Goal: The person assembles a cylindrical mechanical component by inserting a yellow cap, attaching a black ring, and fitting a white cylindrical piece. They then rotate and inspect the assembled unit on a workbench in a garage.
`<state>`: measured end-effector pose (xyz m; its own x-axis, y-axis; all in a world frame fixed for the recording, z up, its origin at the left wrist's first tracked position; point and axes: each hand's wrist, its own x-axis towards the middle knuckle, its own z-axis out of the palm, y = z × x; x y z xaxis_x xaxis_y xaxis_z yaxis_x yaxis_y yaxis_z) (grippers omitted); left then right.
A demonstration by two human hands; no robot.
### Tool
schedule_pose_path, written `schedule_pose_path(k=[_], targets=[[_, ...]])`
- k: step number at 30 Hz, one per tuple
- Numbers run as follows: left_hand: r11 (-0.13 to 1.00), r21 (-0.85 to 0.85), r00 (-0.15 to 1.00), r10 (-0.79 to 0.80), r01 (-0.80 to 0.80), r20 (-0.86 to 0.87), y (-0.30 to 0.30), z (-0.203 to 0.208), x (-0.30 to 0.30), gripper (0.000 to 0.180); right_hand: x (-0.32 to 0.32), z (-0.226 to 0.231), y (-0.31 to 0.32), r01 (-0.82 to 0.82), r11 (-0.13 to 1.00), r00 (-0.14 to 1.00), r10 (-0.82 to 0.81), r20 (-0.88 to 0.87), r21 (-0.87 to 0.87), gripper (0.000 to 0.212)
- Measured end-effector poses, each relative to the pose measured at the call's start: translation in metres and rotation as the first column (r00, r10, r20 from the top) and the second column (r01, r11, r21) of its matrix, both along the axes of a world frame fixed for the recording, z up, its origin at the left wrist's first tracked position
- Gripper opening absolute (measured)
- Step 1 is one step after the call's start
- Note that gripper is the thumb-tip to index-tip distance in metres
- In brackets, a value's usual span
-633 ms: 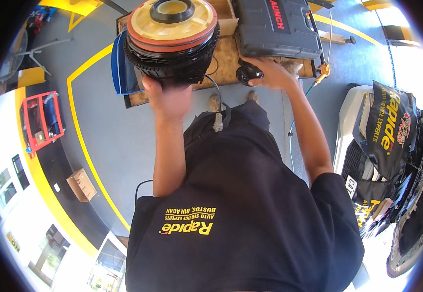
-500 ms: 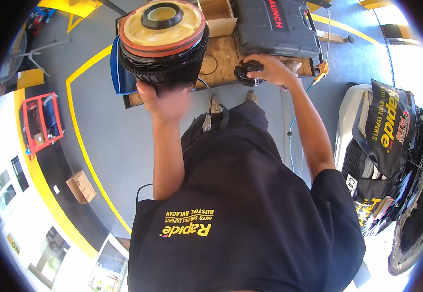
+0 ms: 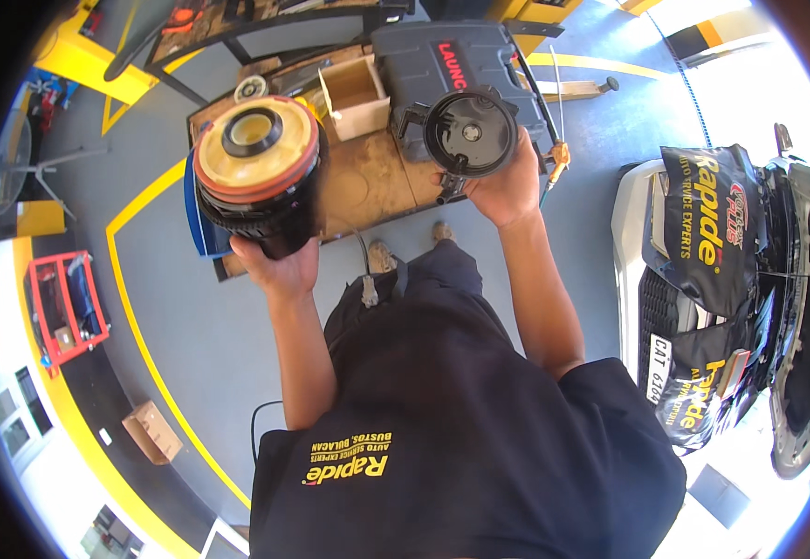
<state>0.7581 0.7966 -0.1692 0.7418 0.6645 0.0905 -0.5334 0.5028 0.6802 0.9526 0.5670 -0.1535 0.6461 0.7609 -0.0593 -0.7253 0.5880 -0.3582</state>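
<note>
My left hand is closed around the lower part of a filter housing. It is a black ribbed cylinder topped by a cream disc with an orange-red rim and a black ring round its middle hole. On the right, my right hand grips a black round cap by its side and underside. The cap's hollow inside faces up, and short spouts stick out from its rim. The two parts are held apart, above the workbench. My left fingers are partly hidden behind the housing.
Below my hands stands a wooden-topped workbench with an open cardboard box and a dark hard case. An orange-handled air gun hangs at its right edge. A car with black covers stands to the right.
My right hand has lifted the black cap off the bench and turned its hollow side up. The housing in my left hand now appears lower and farther left, as the view has shifted.
</note>
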Motion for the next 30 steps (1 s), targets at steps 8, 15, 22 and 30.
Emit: schedule_pose_path(k=[8, 15, 22, 30], targets=[[0.971, 0.065, 0.970, -0.234, 0.230, 0.060, -0.004, -0.013, 0.013, 0.098, -0.002, 0.058, -0.014, 0.306, 0.926, 0.922, -0.229, 0.312, -0.223, 0.053], [0.928, 0.129, 0.937, -0.346, 0.349, -0.039, -0.025, 0.029, 0.021, 0.107, 0.007, 0.093, -0.011, 0.446, 0.869, 0.720, -0.206, 0.663, -0.214, 0.071], [0.915, 0.212, 0.939, -0.327, 0.342, -0.101, -0.041, 0.085, 0.031, 0.110, 0.024, 0.162, 0.004, 0.596, 0.798, -0.092, -0.039, 0.995, 0.086, 0.067], [0.927, 0.180, 0.944, -0.315, 0.328, -0.097, -0.039, 0.096, 0.022, 0.107, 0.026, 0.194, 0.028, 0.403, 0.906, -0.379, 0.039, 0.925, 0.128, 0.067]])
